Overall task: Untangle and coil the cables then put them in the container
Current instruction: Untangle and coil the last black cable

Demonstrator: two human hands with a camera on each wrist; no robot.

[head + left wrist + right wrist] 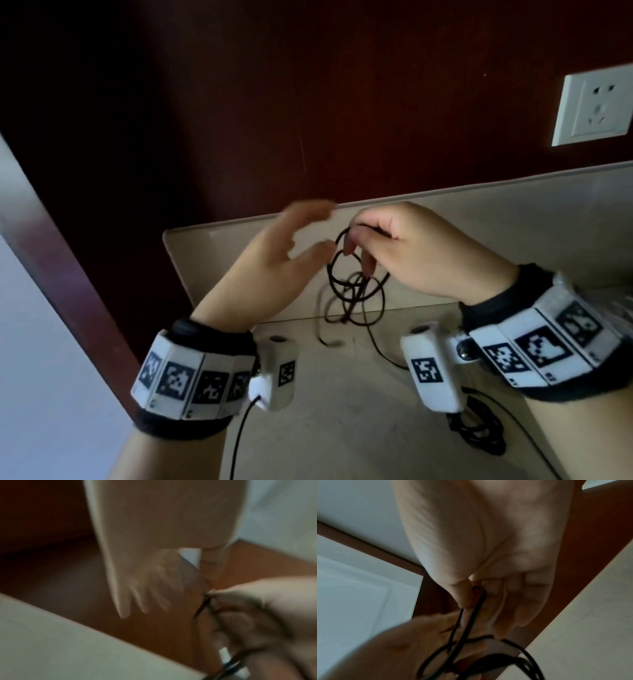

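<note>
A person's right hand (407, 250) is pinching the top loops of a thin black cable (356, 284) between thumb and curled fingers, lifting it above a beige counter (342, 411) beside a dark red-brown wall panel. The cable's lower turns are hanging in a knotted snarl below that hand, with loose strands trailing down onto the counter. The left hand (274, 260), just left of the cable, is spread with fingers relaxed and holding nothing; its thumb is close to the upper loop, though whether it is touching cannot be told through the motion blur. A second dark bundle of cable (479, 431) is lying on the counter nearer the person than the lifted one, below the right wrist. A translucent container (185, 260) appears to be standing on the counter behind the hanging cable, its rim showing to the left. A white wall socket (596, 106) is sitting high to the right of the cable.

The cable looks light, limp and springy, likely to slip back into tangles if released. Judging by its sag, the safest hold is where the loops gather at the top, with the free hand working single strands out of the knot below rather than pulling on the whole bunch.
</note>
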